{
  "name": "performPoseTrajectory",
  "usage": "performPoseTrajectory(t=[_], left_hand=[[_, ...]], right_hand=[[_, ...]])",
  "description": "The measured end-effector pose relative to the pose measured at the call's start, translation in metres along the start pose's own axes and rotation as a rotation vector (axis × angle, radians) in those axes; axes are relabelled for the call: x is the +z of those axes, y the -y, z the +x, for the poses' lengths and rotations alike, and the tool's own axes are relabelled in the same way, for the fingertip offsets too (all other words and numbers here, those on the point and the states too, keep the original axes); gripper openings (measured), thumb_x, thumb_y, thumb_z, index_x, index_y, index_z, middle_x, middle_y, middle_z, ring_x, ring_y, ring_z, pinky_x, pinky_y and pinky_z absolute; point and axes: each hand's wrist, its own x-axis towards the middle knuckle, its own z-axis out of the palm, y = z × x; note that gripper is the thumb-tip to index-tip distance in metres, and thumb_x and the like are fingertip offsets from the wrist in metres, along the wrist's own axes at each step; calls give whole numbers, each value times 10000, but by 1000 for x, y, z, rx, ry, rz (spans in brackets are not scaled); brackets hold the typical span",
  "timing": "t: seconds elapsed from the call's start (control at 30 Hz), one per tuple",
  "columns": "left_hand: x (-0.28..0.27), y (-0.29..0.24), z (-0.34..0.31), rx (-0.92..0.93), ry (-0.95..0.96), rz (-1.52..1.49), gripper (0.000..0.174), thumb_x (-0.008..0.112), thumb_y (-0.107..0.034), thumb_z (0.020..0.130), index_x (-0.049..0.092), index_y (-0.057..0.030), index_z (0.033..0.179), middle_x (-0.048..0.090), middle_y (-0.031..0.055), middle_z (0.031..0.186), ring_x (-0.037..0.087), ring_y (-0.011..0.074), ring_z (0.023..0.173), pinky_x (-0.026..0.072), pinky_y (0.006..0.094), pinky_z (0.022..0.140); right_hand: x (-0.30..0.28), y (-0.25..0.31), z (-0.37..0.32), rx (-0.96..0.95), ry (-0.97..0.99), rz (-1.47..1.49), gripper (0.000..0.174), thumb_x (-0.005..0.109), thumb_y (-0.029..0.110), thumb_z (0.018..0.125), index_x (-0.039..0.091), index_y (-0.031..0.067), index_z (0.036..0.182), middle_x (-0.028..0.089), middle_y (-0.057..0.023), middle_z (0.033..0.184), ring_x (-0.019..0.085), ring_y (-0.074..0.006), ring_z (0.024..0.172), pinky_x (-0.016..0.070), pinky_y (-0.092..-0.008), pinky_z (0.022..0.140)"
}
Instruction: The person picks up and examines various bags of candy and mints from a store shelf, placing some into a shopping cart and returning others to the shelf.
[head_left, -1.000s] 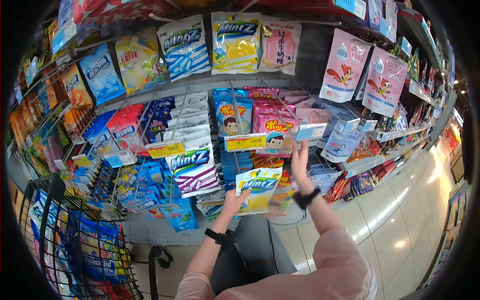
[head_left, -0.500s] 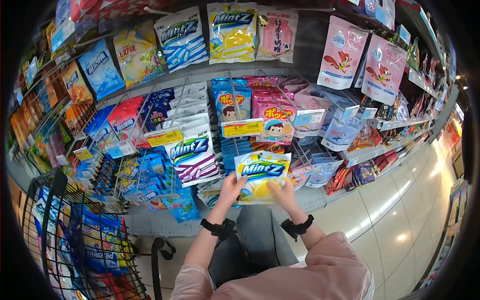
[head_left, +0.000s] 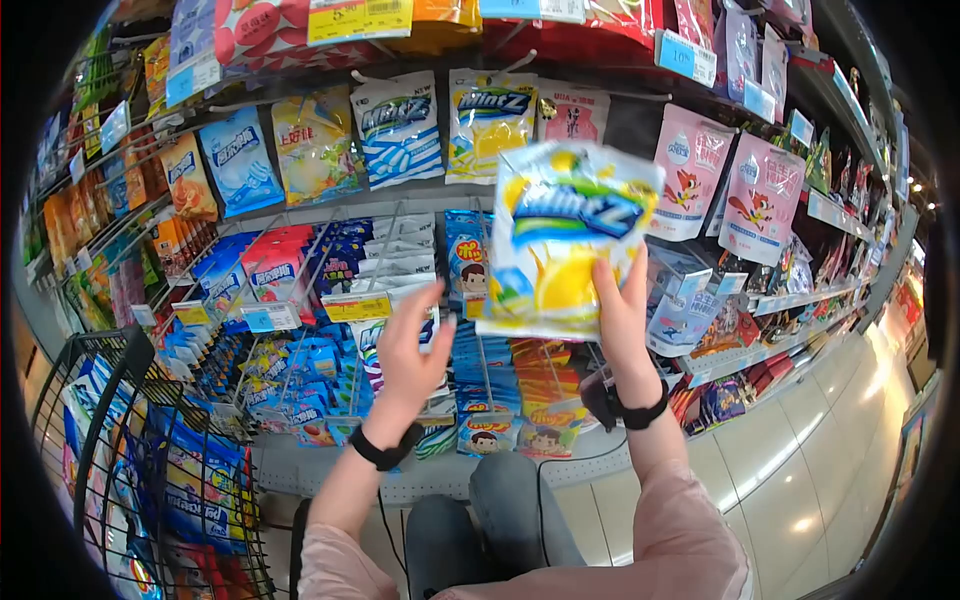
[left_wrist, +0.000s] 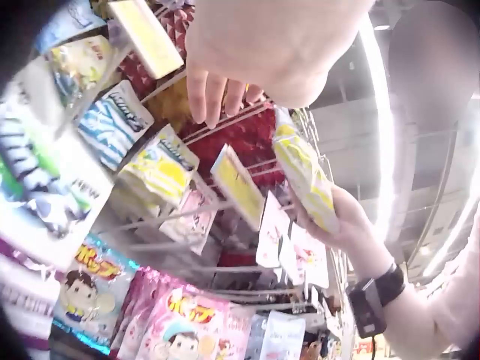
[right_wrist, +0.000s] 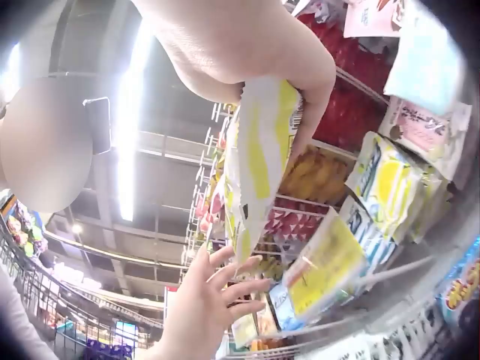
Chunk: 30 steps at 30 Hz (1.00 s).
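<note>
The glossy yellow-and-white plastic bag of lemon Mintz sweets (head_left: 565, 240) now sits high in the upper centre of the head view. Half a second ago it was low in the middle of the frame, in front of the lower pegs. The right hand (head_left: 622, 310) alone grips it, fingers wrapped round its lower right edge. The left hand (head_left: 410, 360), which earlier held the bag's left side, has let go. It is now below and left of the bag, fingers spread and straight, holding nothing. The raised bag overlaps the hanging packets, just right of and below a matching yellow Mintz bag on the top peg (head_left: 490, 122). The black wire trolley (head_left: 110, 470) remains at lower left.
</note>
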Motion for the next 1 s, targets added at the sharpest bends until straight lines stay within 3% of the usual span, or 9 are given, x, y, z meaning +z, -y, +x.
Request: performPoseTrajectory(t=[0.07,0.13,0.23,0.43,0.73,0.83,0.9,0.93,1.0], left_hand=[[-3,-6,45,-23,-34,-126,390,553,-113,766,446,-27,1130,516,134,1074,533,241,923,431,308,771],[-6,-16,85,-46,89,-327,426,464,-60,811,350,-54,1222,407,121,1192,491,207,977,401,302,809],[2,-23,133,-91,138,-593,392,453,-69,834,363,-72,1215,354,115,1233,466,206,1012,397,298,814],[11,-23,191,186,192,-237,306,488,-69,822,477,-92,1126,359,91,1219,425,171,1056,394,251,800],[20,-23,203,172,132,-286,425,542,14,743,473,-62,1156,429,75,1151,429,158,1059,363,236,852],[23,-17,204,248,82,-228,449,545,37,726,473,-58,1159,433,87,1151,442,161,1045,367,237,847],[21,-22,203,248,67,-183,459,544,53,713,476,-51,1154,441,91,1149,460,159,1016,370,226,827],[19,-24,204,249,69,-180,459,544,53,713,476,-51,1154,441,91,1149,460,159,1016,370,226,827],[17,-26,204,217,69,-139,460,545,57,710,475,-47,1153,450,90,1145,472,157,990,371,220,810]], right_hand=[[15,3,26,-61,47,35,453,459,59,832,243,19,1228,435,-78,1094,432,-134,989,359,-253,841],[26,9,46,-62,84,74,418,462,84,844,270,17,1208,453,-80,1073,454,-132,956,373,-252,823],[33,7,68,-111,115,70,375,462,100,852,302,17,1181,470,-76,1053,469,-124,932,384,-246,801],[39,9,85,-117,172,87,344,448,123,865,315,40,1171,471,-67,1054,454,-120,961,376,-257,819],[35,5,92,-19,250,183,360,455,143,866,302,33,1173,467,-76,1073,454,-122,969,375,-258,823],[36,17,97,32,242,121,387,464,136,858,290,23,1185,459,-90,1088,442,-135,995,370,-263,833],[35,22,116,-136,224,-1,420,467,126,852,269,15,1205,438,-108,1120,427,-151,1021,355,-271,856],[34,18,129,-184,236,25,413,448,128,860,279,56,1229,467,-67,1085,466,-98,934,391,-225,782],[35,23,148,-291,228,-75,433,450,109,854,263,59,1242,470,-68,1087,471,-98,922,397,-223,773]])
